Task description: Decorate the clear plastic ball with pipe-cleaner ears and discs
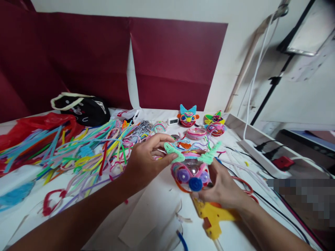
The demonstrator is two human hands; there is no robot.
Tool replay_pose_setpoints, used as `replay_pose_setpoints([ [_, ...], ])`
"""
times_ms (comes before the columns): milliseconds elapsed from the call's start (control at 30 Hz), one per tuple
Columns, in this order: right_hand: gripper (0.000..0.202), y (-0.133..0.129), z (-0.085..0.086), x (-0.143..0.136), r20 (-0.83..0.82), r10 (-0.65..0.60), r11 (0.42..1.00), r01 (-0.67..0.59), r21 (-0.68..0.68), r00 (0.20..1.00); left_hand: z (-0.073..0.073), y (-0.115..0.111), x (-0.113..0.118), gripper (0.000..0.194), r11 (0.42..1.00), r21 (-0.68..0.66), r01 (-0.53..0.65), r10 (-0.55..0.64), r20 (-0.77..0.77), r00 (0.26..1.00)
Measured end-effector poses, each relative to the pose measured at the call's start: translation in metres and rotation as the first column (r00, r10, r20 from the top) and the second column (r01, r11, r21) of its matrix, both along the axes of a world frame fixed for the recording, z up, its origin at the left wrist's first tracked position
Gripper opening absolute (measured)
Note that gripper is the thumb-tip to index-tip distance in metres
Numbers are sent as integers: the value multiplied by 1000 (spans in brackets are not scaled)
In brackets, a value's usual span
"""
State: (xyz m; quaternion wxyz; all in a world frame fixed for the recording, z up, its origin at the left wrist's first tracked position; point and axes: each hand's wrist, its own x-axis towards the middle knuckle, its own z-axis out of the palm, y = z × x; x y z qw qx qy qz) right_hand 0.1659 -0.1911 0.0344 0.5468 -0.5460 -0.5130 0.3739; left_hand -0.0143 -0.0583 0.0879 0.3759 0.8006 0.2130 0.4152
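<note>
**Both hands on a pipe-cleaner mask above the worktop**

The mask [192,170], a small face of pink coils with purple eyes, a blue nose and two green horns, is held up over the white worktop [146,212], near its front middle. The right hand [222,186] cups it from below and the right, fingers curled round its lower edge. The left hand [146,158] comes in from the left, thumb and fingers pinched on the left green horn [172,150]; the right horn [210,155] stands free above the right hand.

Just beneath the right hand a yellow glue gun [213,218] lies on the worktop, nozzle toward the camera. A loose heap of coloured pipe cleaners [78,150] spreads across the left half, with a red plastic bag [34,125] and a black bag [83,109] behind it. Farther back stand two finished masks [187,116] [215,123] side by side, well apart from the hands. A white power strip [259,157] sits along the right edge.
</note>
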Motion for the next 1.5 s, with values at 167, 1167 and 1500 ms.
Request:
replay_pose_setpoints([
  [167, 74, 0, -1, 1, 60, -43, 999, 43, -6, 997, -12, 1, 6, 38, 985, -152, 80, -63, 115, 991],
  [1167, 74, 4, -2, 2, 25, -59, 997, 58, 41, 998, 1, 14, 12, 47, 966, -188, 178, -189, -44, 981],
  [1500, 71, 6, -6, 8, 45, -48, 989, 41, 144, 998, 10, 19, 21, 45, 967, -105, 234, -243, -84, 966],
])
